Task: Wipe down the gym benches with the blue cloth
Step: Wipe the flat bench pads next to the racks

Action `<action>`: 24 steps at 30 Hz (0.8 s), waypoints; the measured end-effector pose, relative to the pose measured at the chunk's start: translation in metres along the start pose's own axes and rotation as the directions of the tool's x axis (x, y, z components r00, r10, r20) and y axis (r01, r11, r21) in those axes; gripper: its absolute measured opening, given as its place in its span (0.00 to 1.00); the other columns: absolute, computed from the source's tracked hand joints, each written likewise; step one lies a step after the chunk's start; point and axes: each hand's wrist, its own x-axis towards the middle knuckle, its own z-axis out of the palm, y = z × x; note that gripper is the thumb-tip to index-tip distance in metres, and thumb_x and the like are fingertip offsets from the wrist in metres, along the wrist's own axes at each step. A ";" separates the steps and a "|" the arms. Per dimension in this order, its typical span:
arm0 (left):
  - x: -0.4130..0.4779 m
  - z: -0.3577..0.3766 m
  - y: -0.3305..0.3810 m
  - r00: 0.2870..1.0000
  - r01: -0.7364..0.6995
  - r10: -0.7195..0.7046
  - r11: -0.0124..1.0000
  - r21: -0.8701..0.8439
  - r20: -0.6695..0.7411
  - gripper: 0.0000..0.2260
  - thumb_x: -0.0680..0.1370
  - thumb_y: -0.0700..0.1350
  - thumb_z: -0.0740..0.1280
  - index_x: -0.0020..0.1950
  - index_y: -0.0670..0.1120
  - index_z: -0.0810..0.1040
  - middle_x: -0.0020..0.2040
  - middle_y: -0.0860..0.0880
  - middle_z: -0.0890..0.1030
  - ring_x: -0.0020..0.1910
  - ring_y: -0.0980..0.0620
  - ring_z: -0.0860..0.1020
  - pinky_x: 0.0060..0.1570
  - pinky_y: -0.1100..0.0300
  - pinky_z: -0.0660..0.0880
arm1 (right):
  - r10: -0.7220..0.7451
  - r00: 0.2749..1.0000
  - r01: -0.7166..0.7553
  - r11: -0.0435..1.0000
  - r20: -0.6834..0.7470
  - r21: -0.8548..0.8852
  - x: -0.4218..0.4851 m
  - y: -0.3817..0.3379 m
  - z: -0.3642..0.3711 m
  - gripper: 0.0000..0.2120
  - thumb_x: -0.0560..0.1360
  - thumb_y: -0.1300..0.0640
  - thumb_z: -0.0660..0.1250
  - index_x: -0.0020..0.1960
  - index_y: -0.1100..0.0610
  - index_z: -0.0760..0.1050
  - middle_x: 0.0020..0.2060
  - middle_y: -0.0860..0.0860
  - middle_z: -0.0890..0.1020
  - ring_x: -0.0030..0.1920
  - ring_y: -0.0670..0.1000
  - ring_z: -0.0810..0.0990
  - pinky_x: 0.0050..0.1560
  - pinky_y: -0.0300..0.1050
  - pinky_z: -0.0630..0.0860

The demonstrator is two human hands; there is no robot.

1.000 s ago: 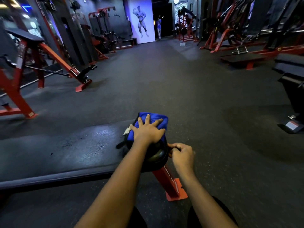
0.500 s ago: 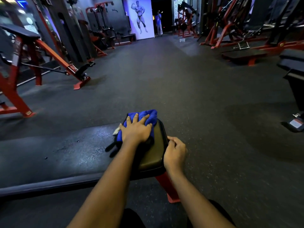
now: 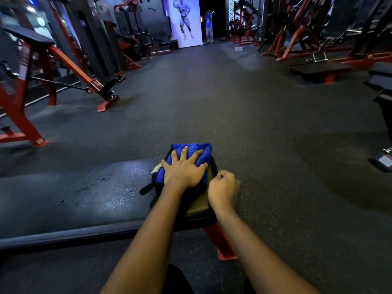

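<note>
A long black gym bench [image 3: 84,198] runs from the left edge to the middle of the view, on a red leg [image 3: 220,242]. The folded blue cloth [image 3: 199,150] lies on the bench's right end pad [image 3: 198,209]. My left hand [image 3: 184,170] presses flat on the cloth with fingers spread. My right hand [image 3: 223,187] has its fingers curled at the pad's right edge, gripping it. A pale tag sticks out from the cloth's left side.
A red-framed machine [image 3: 63,60] stands at the left. A low flat bench [image 3: 318,71] and red racks fill the back right, and dark equipment [image 3: 384,102] lines the right edge. Dark rubber floor [image 3: 212,102] stretches ahead to a person in blue [image 3: 209,26].
My left hand slid the cloth from the bench's rounded right end back onto the top of the pad. My right hand stayed at the pad's edge and curled tighter.
</note>
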 end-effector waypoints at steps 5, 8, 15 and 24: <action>0.026 -0.006 0.001 0.999 -0.038 0.038 0.999 -0.021 0.012 0.23 0.80 0.61 0.53 0.76 0.63 0.59 0.80 0.52 0.55 0.78 0.42 0.50 0.72 0.33 0.48 | -0.043 0.999 0.042 0.997 -0.003 -0.064 -0.004 -0.002 -0.001 0.14 0.79 0.55 0.57 0.53 0.56 0.81 0.47 0.58 0.83 0.48 0.61 0.81 0.47 0.51 0.78; 0.008 -0.003 -0.017 0.996 -0.044 0.042 0.999 -0.026 -0.075 0.22 0.81 0.57 0.53 0.75 0.62 0.60 0.80 0.53 0.56 0.77 0.46 0.54 0.73 0.38 0.52 | -0.035 0.999 0.034 0.998 -0.009 -0.061 -0.008 -0.003 -0.007 0.15 0.79 0.55 0.57 0.56 0.56 0.81 0.50 0.59 0.82 0.49 0.62 0.80 0.49 0.51 0.77; -0.016 -0.012 -0.081 0.965 0.234 -0.240 0.970 -0.069 -0.104 0.23 0.80 0.55 0.53 0.77 0.61 0.59 0.80 0.52 0.54 0.79 0.45 0.51 0.74 0.37 0.49 | -0.052 0.999 0.052 0.998 0.014 -0.036 -0.013 -0.004 -0.012 0.14 0.82 0.54 0.57 0.55 0.55 0.81 0.46 0.56 0.82 0.42 0.57 0.79 0.43 0.49 0.77; -0.015 -0.009 -0.024 1.000 -0.024 0.023 0.997 -0.068 -0.009 0.23 0.81 0.56 0.53 0.76 0.67 0.57 0.81 0.56 0.49 0.80 0.46 0.47 0.75 0.37 0.43 | -0.057 0.998 0.057 0.997 0.003 -0.046 -0.012 -0.002 -0.011 0.13 0.80 0.56 0.58 0.50 0.56 0.81 0.47 0.60 0.83 0.46 0.62 0.81 0.43 0.48 0.74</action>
